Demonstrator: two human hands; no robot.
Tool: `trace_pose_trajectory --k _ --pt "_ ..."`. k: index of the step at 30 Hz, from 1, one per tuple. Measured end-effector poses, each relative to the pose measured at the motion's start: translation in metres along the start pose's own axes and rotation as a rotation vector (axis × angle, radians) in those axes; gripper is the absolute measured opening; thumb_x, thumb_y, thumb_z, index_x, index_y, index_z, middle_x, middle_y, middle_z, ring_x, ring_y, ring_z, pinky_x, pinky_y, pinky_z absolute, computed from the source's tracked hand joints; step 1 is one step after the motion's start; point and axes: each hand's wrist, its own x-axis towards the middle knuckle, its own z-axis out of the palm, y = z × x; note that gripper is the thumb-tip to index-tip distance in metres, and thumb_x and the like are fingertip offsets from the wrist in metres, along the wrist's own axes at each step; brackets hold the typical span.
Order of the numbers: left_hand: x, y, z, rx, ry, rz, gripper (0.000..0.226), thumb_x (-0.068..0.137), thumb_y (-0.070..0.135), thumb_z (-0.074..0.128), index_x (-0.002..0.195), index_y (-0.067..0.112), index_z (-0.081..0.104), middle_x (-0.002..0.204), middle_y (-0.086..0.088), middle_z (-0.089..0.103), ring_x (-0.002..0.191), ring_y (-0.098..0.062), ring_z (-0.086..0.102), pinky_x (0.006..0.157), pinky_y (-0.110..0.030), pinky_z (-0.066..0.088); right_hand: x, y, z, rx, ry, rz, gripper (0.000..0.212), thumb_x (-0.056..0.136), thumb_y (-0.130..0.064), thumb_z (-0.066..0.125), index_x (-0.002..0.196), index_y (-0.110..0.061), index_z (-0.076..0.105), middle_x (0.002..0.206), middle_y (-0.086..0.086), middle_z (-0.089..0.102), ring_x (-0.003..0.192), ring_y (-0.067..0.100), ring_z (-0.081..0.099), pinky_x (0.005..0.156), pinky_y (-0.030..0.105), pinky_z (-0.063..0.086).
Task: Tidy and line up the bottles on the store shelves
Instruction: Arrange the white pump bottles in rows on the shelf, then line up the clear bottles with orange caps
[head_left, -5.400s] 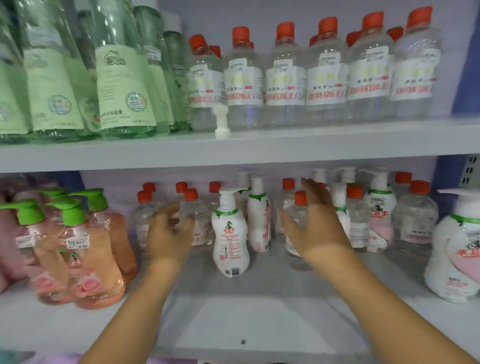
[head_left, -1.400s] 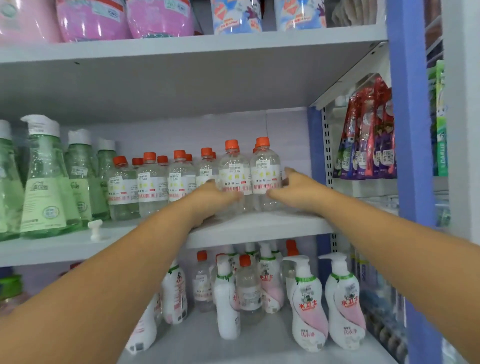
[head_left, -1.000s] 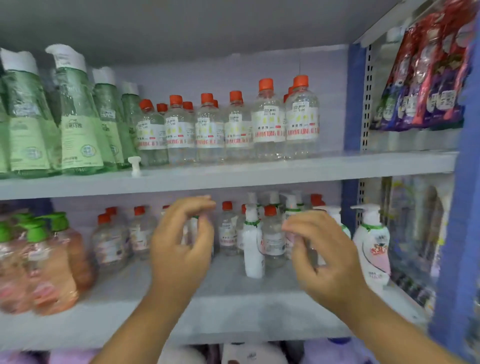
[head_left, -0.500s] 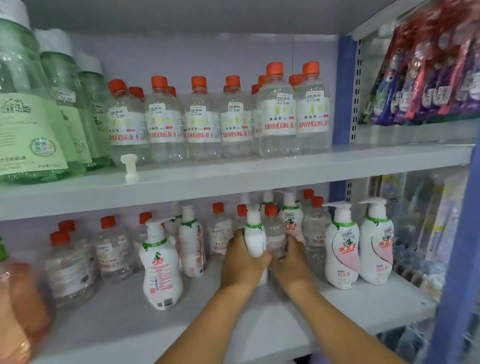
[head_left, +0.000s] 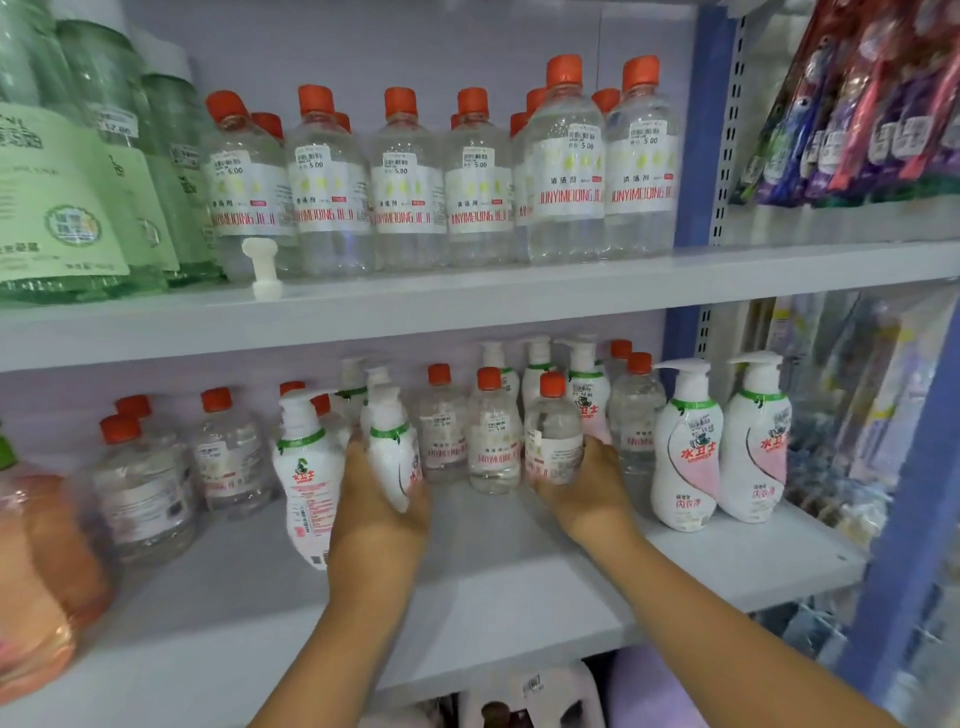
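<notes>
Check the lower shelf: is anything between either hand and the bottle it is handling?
No. The left hand already grips the white pump bottle, and the right hand grips the clear red-capped bottle. Nothing sits between.

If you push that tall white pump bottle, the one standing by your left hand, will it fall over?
Probably, if pushed up high. The white pump bottle is tall and slim with a narrow base, so it looks tippy. Its smooth plastic may slide on the shelf first. It would likely bump the left hand close beside it.

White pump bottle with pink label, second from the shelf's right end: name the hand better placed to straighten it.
Right hand: it grips a clear orange-capped bottle beside that white pump bottle; the left hand is farther off, holding another pump bottle.
</notes>
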Motion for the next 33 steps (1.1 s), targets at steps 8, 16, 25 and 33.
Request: trace_pose_trajectory --k 8,16,25,33 --pt "-0.016 0.042 0.051 -0.04 0.101 0.433 0.05 0.085 0.012 0.075 0.131 0.011 0.057 0.126 0.002 0.055 0.118 -0.012 0.05 0.099 -0.006 0.031 -0.03 -0.003 -0.043 0.193 -0.102 -0.094 0.041 0.066 -0.035 0.082 0.1 -0.038 0.06 0.103 -0.009 0.07 0.096 0.005 0.067 0.081 0.026 0.057" --pt "0.029 0.023 0.11 -0.008 -0.182 0.014 0.074 0.083 0.046 0.074 0.146 0.025 0.042 0.136 0.0 0.061 0.123 -0.022 0.059 0.101 -0.039 0.051 -0.027 -0.001 -0.047 0.366 -0.137 -0.118 0.048 0.07 -0.008 0.085 0.099 -0.039 0.062 0.097 -0.016 0.072 0.091 -0.005 0.069 0.081 0.02 0.057" --pt "0.036 0.017 0.121 -0.024 -0.18 0.016 0.037 0.076 0.044 0.082 0.105 0.032 0.062 0.097 0.016 0.069 0.091 -0.007 0.067 0.081 -0.027 0.052 -0.012 0.002 -0.048 0.424 -0.183 -0.021 0.057 0.075 -0.019 0.085 0.121 -0.036 0.055 0.106 -0.021 0.067 0.098 -0.004 0.065 0.08 0.014 0.05" --pt "-0.014 0.005 0.072 -0.113 -0.203 -0.037 0.06 0.065 0.052 0.082 0.118 0.031 0.064 0.112 0.008 0.072 0.098 -0.006 0.07 0.086 -0.03 0.059 -0.044 -0.012 -0.076 0.374 -0.377 -0.006 0.055 0.084 -0.026 0.081 0.13 -0.029 0.051 0.121 -0.013 0.067 0.104 0.006 0.062 0.085 0.02 0.05"
